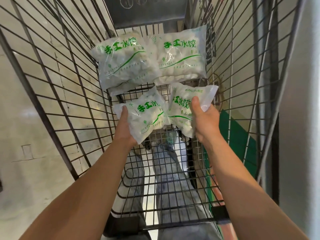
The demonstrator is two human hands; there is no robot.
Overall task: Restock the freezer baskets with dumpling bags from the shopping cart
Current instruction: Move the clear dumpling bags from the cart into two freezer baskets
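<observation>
I look down into a black wire shopping cart [72, 94]. My left hand [123, 126] grips a white dumpling bag with green print [147, 116] by its left edge, thumb on top. My right hand [203, 121] grips a second dumpling bag [181, 108] at its right side. Both bags are lifted above the cart's floor and touch each other in the middle. Two larger dumpling bags lie at the far end of the cart, one on the left [124, 63] and one on the right [181, 56], with more bags partly hidden under them.
The cart's wire sides rise steeply on the left and on the right [242, 84]. Through the mesh floor [166, 179] I see jeans-clad legs and a pale floor. A green surface [237, 141] lies beyond the right side. A dark panel stands beyond the cart's far end.
</observation>
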